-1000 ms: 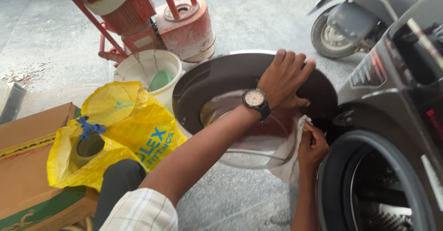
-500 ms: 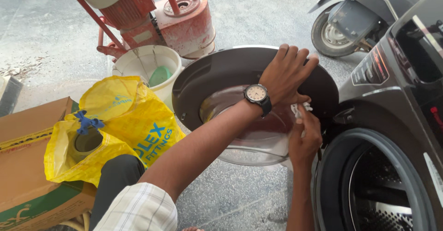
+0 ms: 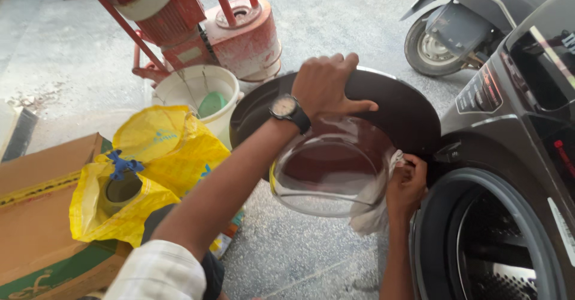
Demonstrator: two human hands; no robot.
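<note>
Grey speckled stone flooring [image 3: 335,24] is filling the background, with dust and small debris lying toward the left edge of the frame. At the right side, a dark grey front-loading washing machine [image 3: 509,126] is standing with its round door [image 3: 395,105] swung open toward the middle of the frame, the drum opening [image 3: 485,240] showing at lower right.

The left hand [image 3: 326,87], with a wristwatch [image 3: 287,109] on its wrist, is gripping the upper rim of the door, fingers curled over the edge and thumb stretching along the dark inner face. The right hand [image 3: 407,183], at centre right, is closing its fingers around a white cloth [image 3: 374,213] and pressing it against the door just beside the hinge side; the cloth is hanging down below the hand. The clear glass bowl [image 3: 329,171] of the door is bulging toward the camera between the two hands, touching the cloth at its right edge.

At upper left, a red machine with a red tubular frame [image 3: 203,24] is standing on the floor, and a white bucket [image 3: 191,90] holding a green item is sitting just in front of it. A yellow plastic bag [image 3: 162,162] is resting on a brown cardboard box [image 3: 42,216] at lower left. A scooter [image 3: 455,24] is parked at upper right, behind the washing machine.
</note>
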